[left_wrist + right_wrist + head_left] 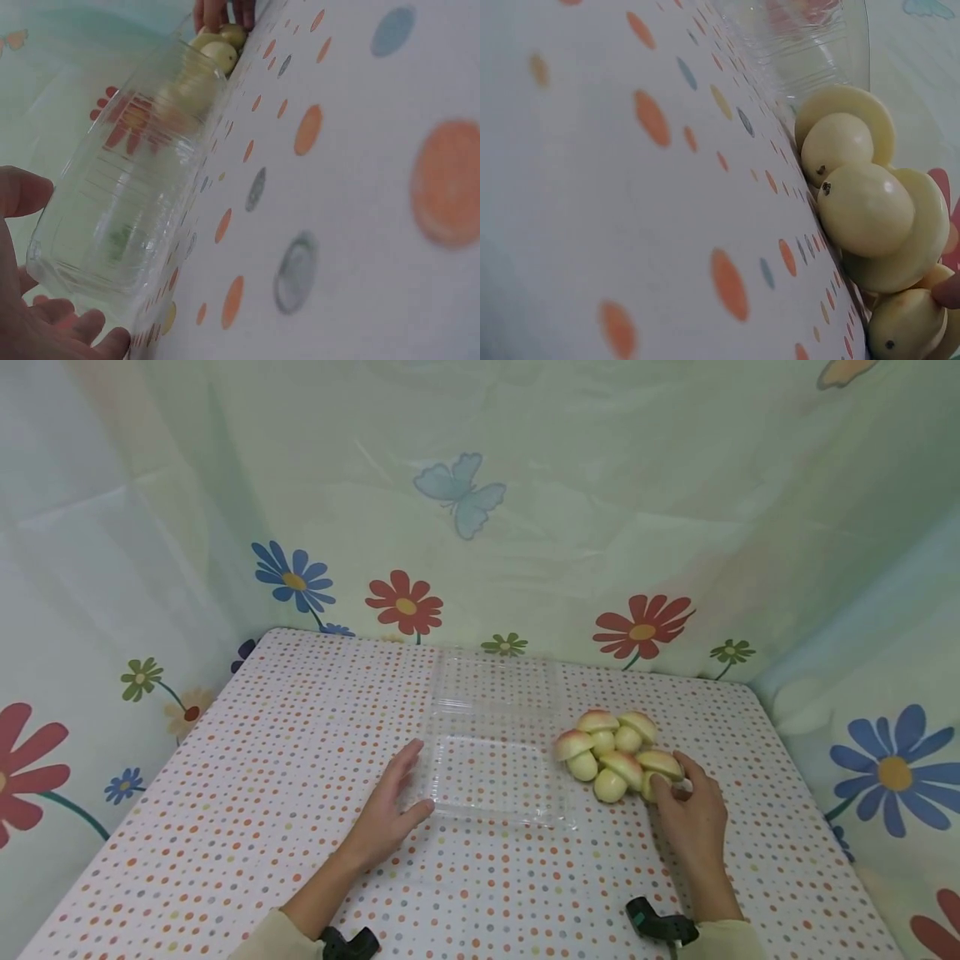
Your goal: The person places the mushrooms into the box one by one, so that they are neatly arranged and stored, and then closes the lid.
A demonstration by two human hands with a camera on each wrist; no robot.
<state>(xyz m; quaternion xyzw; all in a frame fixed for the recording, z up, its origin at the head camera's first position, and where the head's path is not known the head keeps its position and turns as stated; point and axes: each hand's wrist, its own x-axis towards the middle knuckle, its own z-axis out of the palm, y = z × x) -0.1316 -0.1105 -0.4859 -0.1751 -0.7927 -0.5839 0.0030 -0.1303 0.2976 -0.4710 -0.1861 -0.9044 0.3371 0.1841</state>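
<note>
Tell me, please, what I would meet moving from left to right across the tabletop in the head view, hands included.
Left hand, clear plastic container, mushroom-shaped pieces, right hand.

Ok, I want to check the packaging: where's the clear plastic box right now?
In the head view, the clear plastic box lies near the middle of the dotted tablecloth, right of the left hand and left of the mushrooms.
</note>
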